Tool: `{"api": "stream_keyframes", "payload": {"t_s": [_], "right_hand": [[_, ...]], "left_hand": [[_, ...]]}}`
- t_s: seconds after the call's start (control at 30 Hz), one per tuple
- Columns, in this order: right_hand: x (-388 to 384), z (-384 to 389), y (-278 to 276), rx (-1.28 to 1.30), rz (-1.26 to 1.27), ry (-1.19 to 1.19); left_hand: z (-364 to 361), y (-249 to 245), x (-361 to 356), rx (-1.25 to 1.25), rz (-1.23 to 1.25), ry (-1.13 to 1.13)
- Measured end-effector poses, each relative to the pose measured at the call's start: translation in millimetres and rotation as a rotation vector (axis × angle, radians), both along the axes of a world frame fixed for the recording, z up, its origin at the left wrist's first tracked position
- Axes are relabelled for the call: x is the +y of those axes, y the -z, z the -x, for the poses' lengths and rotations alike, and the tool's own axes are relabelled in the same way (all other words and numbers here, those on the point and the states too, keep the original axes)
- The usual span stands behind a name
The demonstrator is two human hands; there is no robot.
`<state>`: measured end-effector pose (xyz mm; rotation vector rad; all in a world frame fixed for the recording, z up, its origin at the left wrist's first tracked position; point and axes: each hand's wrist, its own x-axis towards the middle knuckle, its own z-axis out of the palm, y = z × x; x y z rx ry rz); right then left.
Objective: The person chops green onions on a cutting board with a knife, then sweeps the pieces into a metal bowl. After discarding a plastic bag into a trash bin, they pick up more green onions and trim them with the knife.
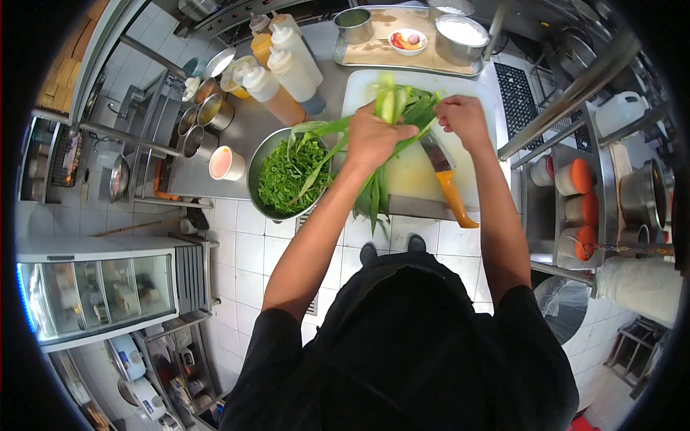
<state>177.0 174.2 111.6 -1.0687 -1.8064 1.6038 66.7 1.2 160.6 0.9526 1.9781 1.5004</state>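
Long green leafy stalks (375, 188) are gripped in my left hand (374, 138), with pale cut ends sticking up above the fist and leaves hanging past the board's front edge. To the right, my right hand (461, 118) is closed at the tip of a green leaf; whether it pinches the leaf is hard to make out. Below and between the hands, a knife with an orange handle (453, 197) lies on the white cutting board (467, 169). Left of the board, a metal bowl (253, 188) holds chopped greens (289, 176), and some long leaves reach over it.
Squeeze bottles (277, 93) stand at the back left, near metal pots (215, 113) and a white cup (226, 164). Behind the board, a tray (411, 66) carries metal containers and a small bowl (407, 42). A metal post (568, 97) rises at the right.
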Motion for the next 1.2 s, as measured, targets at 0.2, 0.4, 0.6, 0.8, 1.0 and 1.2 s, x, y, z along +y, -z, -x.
{"api": "stream_keyframes", "payload": {"t_s": [0.2, 0.4, 0.6, 0.8, 1.0, 1.2], "right_hand": [[-16.9, -3.2, -76.1, 0.263, 0.154, -0.236], [68.7, 4.4, 52.6, -0.482, -0.773, -0.022], [69.9, 2.4, 94.0, -0.610, -0.742, 0.016], [21.6, -15.8, 34.6, -0.231, -0.511, 0.138], [-113.2, -3.4, -15.5, 0.179, -0.647, -0.083], [-87.8, -21.3, 9.8, -0.090, -0.296, 0.003]], "left_hand": [[5.1, 25.7, 35.5, -0.059, 0.036, -0.044], [8.1, -25.7, -8.4, -0.278, -0.114, -0.090], [-1.1, -49.4, -31.9, -0.390, -0.218, -0.086], [-1.2, -30.6, -31.2, -0.500, -0.275, -0.089], [-2.3, -9.1, -15.6, -0.664, -0.293, -0.080], [9.7, -18.8, -51.5, -0.605, -0.210, -0.159]]}}
